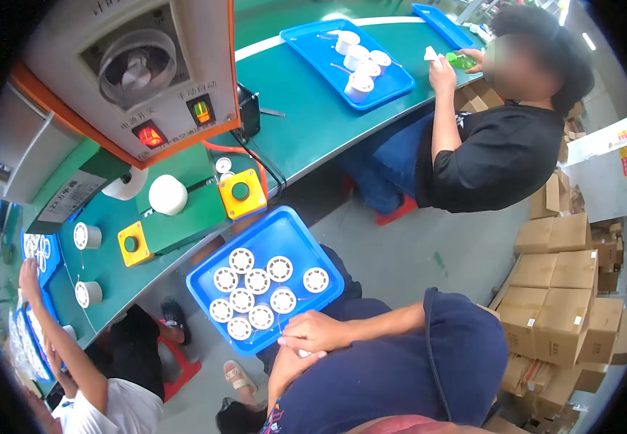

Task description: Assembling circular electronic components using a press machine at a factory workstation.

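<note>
- White parts [257, 281], ten of them, lie slotted face up in the blue tray [295, 235]; nine crowd its middle and lower left; the tenth sits apart toward the right corner
- Tray bottom shows bare along the top side and around that tenth part; the raised rim runs all around; the lower right rim passes beneath the right hand [318, 332]
- Right hand lies over the left hand [292, 367], fingers curled, the two touching; something small and white shows between them; cannot tell what it is or which of them has hold of it
- Table [313, 141] ends in a slanting edge just beside the tray's upper left side; cannot tell whether they touch; grey floor [415, 253] shows to the tray's right
- Machine [209, 36] overhangs the table beyond that edge; its green base [187, 226] carries a yellow button box [240, 192] at either end, and a white round piece [167, 195] between; black cables [269, 165] loop beside it
- Second tray [313, 54] holds more such parts farther up the table; a co-worker [494, 155] sits near it; another co-worker [114, 405] reaches over the table at lower left; cartons [556, 304] stack at the far right
</note>
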A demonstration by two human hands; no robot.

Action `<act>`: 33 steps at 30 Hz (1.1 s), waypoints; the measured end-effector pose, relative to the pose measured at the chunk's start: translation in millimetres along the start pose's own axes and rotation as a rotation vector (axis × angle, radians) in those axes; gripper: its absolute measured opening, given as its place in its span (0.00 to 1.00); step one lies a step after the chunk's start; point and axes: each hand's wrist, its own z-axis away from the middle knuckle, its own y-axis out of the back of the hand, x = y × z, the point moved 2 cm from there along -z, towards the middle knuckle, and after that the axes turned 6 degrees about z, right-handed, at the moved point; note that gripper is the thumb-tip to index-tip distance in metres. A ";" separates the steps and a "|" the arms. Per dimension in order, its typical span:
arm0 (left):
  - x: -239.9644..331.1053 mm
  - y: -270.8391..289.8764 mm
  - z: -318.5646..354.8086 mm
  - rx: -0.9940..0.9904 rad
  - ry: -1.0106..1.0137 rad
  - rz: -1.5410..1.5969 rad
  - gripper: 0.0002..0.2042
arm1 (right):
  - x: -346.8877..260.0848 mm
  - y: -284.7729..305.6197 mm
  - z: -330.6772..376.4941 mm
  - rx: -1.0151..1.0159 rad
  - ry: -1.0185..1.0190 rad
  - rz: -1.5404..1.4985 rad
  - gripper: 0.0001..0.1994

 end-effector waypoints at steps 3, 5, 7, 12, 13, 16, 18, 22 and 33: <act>-9.4 4.3 1.1 0.002 0.030 0.164 0.32 | 0.4 0.0 -7.7 0.032 -0.017 -0.002 0.15; -10.8 17.1 -9.2 0.011 0.066 0.159 0.31 | 3.3 7.4 -20.9 0.046 -0.095 -0.078 0.12; -4.4 19.2 -16.2 0.122 0.078 0.190 0.30 | 14.2 16.5 -40.1 0.192 -0.074 -0.067 0.04; 55.6 40.2 -66.8 0.608 -0.504 0.341 0.39 | -54.0 105.2 -79.0 0.717 0.074 0.209 0.10; 81.2 45.9 -78.2 0.585 -0.597 0.186 0.39 | -68.0 111.5 -77.0 0.674 0.020 0.272 0.14; 112.6 50.7 -103.6 0.646 -0.791 -0.021 0.35 | -80.2 106.9 -86.9 0.554 -0.008 0.312 0.22; 123.9 45.4 -108.3 0.698 -0.926 -0.163 0.36 | -77.7 102.8 -89.2 0.512 -0.010 0.307 0.26; 113.8 42.2 -113.7 0.670 -0.869 -0.107 0.38 | -61.1 104.9 -98.8 0.492 0.128 0.499 0.29; 88.4 47.1 -113.8 0.666 -0.824 -0.154 0.35 | -49.5 103.2 -99.5 0.283 0.082 0.258 0.30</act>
